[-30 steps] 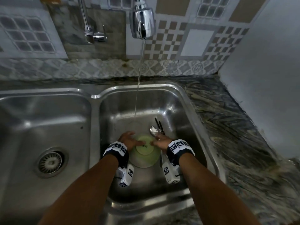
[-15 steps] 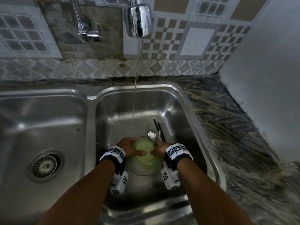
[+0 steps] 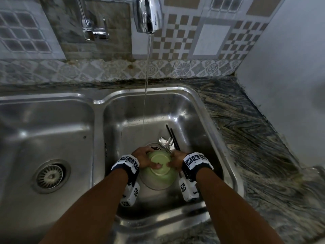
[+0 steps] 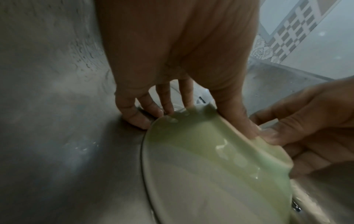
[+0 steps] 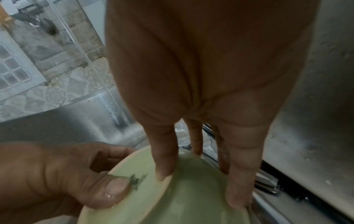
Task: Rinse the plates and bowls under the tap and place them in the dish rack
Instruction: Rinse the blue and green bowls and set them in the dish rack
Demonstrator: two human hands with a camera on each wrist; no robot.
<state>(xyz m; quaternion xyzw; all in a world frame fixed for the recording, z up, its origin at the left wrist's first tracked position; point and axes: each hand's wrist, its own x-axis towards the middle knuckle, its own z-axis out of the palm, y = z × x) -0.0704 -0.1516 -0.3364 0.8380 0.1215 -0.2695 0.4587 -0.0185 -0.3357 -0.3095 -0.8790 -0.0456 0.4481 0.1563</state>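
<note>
The right basin of the steel double sink hems both hands in: its walls rise on every side, the divider stands just to the left, and the near rim runs under the forearms. Open room lies upward and toward the back of the basin, where a thin stream of water falls from the tap and lands beyond the hands. The left basin with its drain is well apart. Just behind the right hand lie a spoon, a fork and black chopsticks, close against its knuckles. The green bowl sits low in the right basin, upside down with its foot ring facing up, over a larger clear dish beneath it. The left hand grips the bowl's left side, thumb on the base; the right hand holds the right side, thumb on the foot ring and fingers curled down over the rim.
</note>
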